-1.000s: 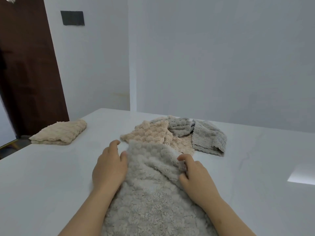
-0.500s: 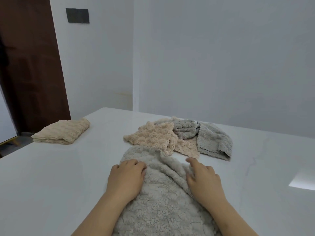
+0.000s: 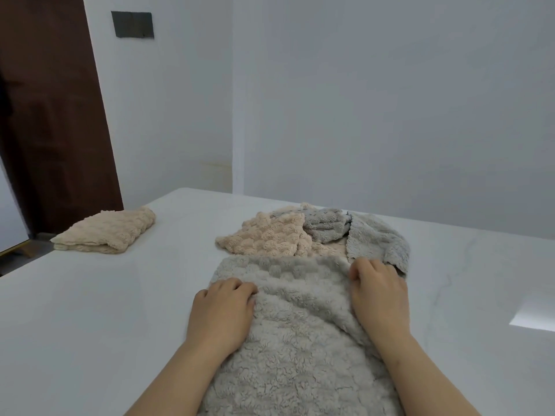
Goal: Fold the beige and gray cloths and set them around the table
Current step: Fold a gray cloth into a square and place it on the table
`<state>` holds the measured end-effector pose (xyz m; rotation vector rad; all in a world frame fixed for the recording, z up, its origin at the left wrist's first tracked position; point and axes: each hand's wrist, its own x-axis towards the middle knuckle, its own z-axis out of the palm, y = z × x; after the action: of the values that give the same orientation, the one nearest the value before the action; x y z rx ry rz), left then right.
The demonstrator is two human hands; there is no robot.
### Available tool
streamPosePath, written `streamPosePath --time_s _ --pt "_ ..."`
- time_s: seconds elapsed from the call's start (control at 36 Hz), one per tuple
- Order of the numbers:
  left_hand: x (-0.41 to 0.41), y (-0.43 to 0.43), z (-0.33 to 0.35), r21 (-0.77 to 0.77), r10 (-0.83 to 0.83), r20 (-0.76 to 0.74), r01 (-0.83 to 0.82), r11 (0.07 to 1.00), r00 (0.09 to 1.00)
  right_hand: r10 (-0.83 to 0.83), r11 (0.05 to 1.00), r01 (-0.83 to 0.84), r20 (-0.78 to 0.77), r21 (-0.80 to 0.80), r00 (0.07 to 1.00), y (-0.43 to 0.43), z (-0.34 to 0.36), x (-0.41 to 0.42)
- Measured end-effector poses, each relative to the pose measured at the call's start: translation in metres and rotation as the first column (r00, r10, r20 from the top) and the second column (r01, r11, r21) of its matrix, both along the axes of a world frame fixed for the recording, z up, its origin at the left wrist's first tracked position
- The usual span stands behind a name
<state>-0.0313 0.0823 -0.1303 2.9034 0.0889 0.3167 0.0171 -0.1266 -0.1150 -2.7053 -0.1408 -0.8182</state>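
Head: heap (image 3: 271,239), perhaps touching gray cloth (image 3: 300,322)

Looks like a plain room in somebody's home, can't really tell which room though. Bare white walls (image 3: 360,100), a dark brown wooden door (image 3: 51,115) on the left, a small dark wall plate (image 3: 132,24), and a glossy white marble-look worktop (image 3: 90,310) with a fluffy gray cloth (image 3: 300,325) on it.

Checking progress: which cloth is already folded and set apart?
The beige cloth by the table's left edge: neatly folded and alone. The pile mid-table is crumpled; the gray cloth in front lies spread.
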Motion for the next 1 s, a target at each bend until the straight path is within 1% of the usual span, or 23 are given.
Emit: streamPosePath --time_s 0.08,0.11,0.19,0.25,0.31,0.39,0.44,0.53,0.64,0.75,0.81,0.92,0.94,1.0 --pt "0.001 0.001 0.000 -0.004 -0.001 -0.002 0.001 1.000 1.000 -0.065 0.992 0.036 -0.246 -0.124 0.967 -0.005 -0.005 0.005" --pt "0.001 0.001 0.000 -0.001 -0.001 -0.004 0.001 1.000 1.000 -0.075 0.991 0.039 -0.279 -0.130 0.957 -0.005 -0.006 0.004" --pt "0.000 0.002 0.001 0.026 0.007 -0.001 -0.007 1.000 1.000 -0.064 0.992 0.034 -0.253 -0.120 0.965 -0.002 0.001 0.000" --pt "0.000 0.001 0.004 0.028 -0.006 0.016 0.006 1.000 1.000 0.001 0.991 -0.035 -0.263 -0.126 0.965 0.002 0.006 -0.001" --pt "0.000 -0.001 0.007 0.012 -0.055 -0.010 0.055 0.998 0.998 0.069 0.982 -0.127 -0.359 -0.140 0.931 0.006 0.008 -0.002" --pt "-0.001 -0.003 0.004 0.038 -0.139 -0.123 0.144 0.989 0.983 0.093 0.962 -0.217 -0.551 -0.165 0.830 0.008 0.004 -0.004" --pt "-0.002 -0.002 0.000 0.076 -0.139 -0.196 0.157 0.985 0.971 0.081 0.958 -0.227 -0.598 -0.173 0.797 0.006 0.002 -0.002" --pt "-0.003 -0.002 -0.001 0.094 -0.135 -0.228 0.160 0.983 0.964 0.078 0.961 -0.227 -0.632 -0.159 0.771 0.002 0.001 0.003" --pt "-0.008 -0.001 -0.001 0.123 -0.155 -0.246 0.190 0.974 0.957 0.073 0.960 -0.226 -0.633 -0.165 0.771 -0.003 -0.002 0.009" --pt "-0.013 0.002 -0.001 0.122 -0.161 -0.254 0.196 0.973 0.954 0.090 0.939 -0.281 -0.650 -0.197 0.755 -0.008 0.003 0.013" --pt "-0.013 0.001 -0.001 0.127 -0.166 -0.245 0.201 0.971 0.955 0.105 0.933 -0.295 -0.626 -0.208 0.772 -0.007 0.008 0.011" --pt "-0.017 -0.002 0.003 0.106 -0.161 -0.184 0.183 0.977 0.970 0.170 0.939 -0.283 -0.452 -0.196 0.876 -0.004 0.019 -0.011" --pt "-0.020 -0.003 0.004 0.107 -0.153 -0.144 0.169 0.980 0.978 0.196 0.936 -0.293 -0.403 -0.194 0.894 -0.003 0.019 -0.019" --pt "-0.028 -0.005 0.009 0.136 -0.158 0.009 0.156 0.978 0.987 0.264 0.926 -0.330 -0.307 -0.184 0.914 -0.005 0.017 -0.038"
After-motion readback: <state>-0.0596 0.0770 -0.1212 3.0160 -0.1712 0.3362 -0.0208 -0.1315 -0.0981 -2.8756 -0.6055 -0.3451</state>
